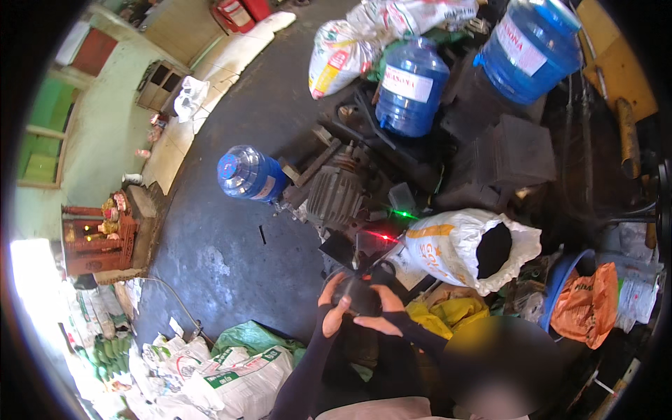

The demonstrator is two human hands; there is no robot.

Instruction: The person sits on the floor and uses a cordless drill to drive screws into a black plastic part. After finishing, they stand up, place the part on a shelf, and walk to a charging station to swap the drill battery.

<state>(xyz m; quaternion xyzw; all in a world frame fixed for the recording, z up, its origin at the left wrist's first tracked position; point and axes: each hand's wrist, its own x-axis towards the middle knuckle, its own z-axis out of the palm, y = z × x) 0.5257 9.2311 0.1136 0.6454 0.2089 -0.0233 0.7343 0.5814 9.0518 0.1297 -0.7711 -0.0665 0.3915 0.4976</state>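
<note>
Both hands are closed around a dark, rounded, block-like piece [360, 297], low in the middle of the view; its exact kind is hard to make out. My left hand [332, 315] grips its left side, thumb pointing up along the near face. From the right, my right hand [383, 312] holds it with the fingers behind and the thumb toward me. Just beyond stands a small machine with a glowing red light [381, 236] and a green light [404, 214]. A finned grey electric motor [334, 197] sits behind that. Dark sleeves cover both forearms.
Right of my hands lie an open white sack [448, 245], yellow cloth [448, 311] and an orange bag [584, 304] by a blue basin [563, 280]. Blue water bottles [413, 105] stand beyond. White sacks [231, 378] lie at lower left. A person's blurred head [500, 357] is at lower right.
</note>
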